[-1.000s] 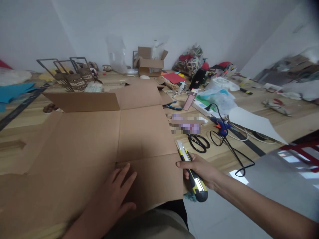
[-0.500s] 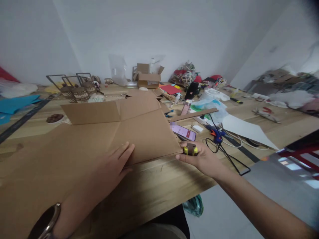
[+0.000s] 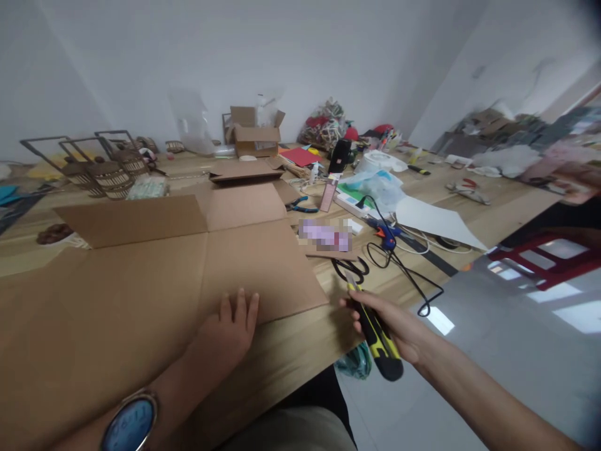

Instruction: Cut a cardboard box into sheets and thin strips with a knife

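My left hand lies on a large opened-out cardboard box, fingers spread near its front edge. A watch is on that wrist. My right hand is wrapped around a yellow and black utility knife, just off the right corner of the cardboard. The knife's blade end points away from me, toward black looped handles on the table. A cardboard flap stands up along the far side of the sheet. Behind the knife lies a blurred-out phone, with a cardboard strip in front of it.
Blue-handled pliers, a blue glue gun with a black cord, and a white sheet lie to the right. Small woven baskets stand at the back left. A small open box is by the wall. A red stool stands on the floor.
My right hand has come away from the cardboard's corner and turned, showing the knife lengthwise. The narrow strip jutting over the table has left its place. My view has swung right.
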Demonstrator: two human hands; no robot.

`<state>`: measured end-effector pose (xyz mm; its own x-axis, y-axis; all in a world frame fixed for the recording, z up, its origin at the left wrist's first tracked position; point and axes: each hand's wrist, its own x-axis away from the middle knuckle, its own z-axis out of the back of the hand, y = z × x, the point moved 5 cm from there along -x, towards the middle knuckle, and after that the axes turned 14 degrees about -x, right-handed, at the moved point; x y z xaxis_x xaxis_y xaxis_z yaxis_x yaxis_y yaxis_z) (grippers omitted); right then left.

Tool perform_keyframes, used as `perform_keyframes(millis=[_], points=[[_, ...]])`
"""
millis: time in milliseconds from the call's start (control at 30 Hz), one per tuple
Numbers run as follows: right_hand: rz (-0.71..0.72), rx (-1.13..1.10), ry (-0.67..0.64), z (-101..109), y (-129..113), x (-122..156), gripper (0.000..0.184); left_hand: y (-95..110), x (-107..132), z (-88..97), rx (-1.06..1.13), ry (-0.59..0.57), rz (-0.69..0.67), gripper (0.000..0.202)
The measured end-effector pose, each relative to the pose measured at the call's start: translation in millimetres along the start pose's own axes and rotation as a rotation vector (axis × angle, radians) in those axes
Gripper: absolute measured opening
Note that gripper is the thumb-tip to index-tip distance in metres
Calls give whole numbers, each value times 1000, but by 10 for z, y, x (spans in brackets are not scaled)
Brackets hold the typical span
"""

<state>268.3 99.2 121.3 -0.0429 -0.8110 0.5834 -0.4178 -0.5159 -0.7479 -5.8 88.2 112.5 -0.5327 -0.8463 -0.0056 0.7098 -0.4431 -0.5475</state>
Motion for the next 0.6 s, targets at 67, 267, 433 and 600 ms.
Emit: perform_keyframes(millis=[67,267,433,600], points=[[-20,-155,-33,78,-14,69,16,70,20,-111,59,-16,13,64],[30,-282,-64,341,303,188,26,161,20,-293,161,-67,9,49],[-9,-371,-164,411,672,306,54,150,7,-334,121,-52,-18,44],[-20,-309,-291,428,816,504,46,179,39,-370,-122,68,-127,43]])
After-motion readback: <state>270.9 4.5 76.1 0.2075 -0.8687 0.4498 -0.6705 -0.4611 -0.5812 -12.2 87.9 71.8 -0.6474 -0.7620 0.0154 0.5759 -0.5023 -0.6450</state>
